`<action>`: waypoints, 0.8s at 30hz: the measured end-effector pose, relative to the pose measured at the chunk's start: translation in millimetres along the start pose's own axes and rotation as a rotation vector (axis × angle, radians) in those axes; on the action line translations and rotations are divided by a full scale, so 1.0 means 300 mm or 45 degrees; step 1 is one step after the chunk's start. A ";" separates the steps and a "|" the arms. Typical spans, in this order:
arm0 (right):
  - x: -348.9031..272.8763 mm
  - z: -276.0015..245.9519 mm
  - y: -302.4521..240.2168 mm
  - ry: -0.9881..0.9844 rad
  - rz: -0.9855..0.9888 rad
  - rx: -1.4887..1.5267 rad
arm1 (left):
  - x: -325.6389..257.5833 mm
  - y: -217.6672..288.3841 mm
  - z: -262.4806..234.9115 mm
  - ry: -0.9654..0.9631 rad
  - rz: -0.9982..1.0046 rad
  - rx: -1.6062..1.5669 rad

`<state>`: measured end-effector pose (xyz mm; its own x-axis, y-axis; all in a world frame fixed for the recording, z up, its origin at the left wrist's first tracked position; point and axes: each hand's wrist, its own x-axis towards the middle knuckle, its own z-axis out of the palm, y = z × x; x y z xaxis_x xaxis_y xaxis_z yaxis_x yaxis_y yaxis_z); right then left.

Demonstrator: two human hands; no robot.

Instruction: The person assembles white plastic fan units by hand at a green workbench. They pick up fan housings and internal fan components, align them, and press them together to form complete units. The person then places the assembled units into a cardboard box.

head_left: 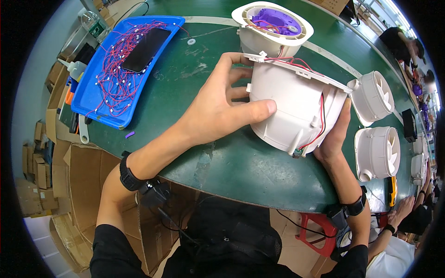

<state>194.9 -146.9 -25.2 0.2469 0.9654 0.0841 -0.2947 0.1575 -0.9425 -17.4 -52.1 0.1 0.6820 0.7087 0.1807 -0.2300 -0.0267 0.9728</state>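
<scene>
Between both hands I hold a white plastic fan housing (pixel 289 106), tilted above the green table (pixel 194 88). Red and black wires run down its side to a small connector at the bottom, and more red wire lies along its upper rim. My left hand (pixel 222 99) grips the left side, thumb on the front wall and fingers round the upper edge. My right hand (pixel 334 134) holds the lower right side, its fingers mostly hidden behind the housing. Just beyond stands another white housing (pixel 271 44) with a purple part inside and red wires.
At left, a blue tray (pixel 125 121) holds tangled red wires and a black phone (pixel 146 50). Two white fan housings (pixel 371 98) stand at right, near a yellow tool (pixel 392 191). Co-workers sit along the right. A cardboard box (pixel 92 178) and red stool (pixel 317 231) are below.
</scene>
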 end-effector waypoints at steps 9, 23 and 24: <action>0.006 -0.002 -0.003 -0.002 -0.007 0.036 | 0.003 0.011 -0.007 -0.028 -0.021 -0.012; 0.002 -0.003 -0.006 -0.011 0.009 0.026 | 0.003 0.000 -0.005 -0.042 0.012 0.000; 0.001 -0.003 -0.007 -0.013 0.012 0.021 | 0.002 0.003 -0.002 -0.041 0.009 0.003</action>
<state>196.4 -147.2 -23.6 0.2350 0.9688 0.0789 -0.3122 0.1521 -0.9377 -17.6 -51.1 1.0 0.7022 0.6856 0.1919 -0.2332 -0.0332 0.9719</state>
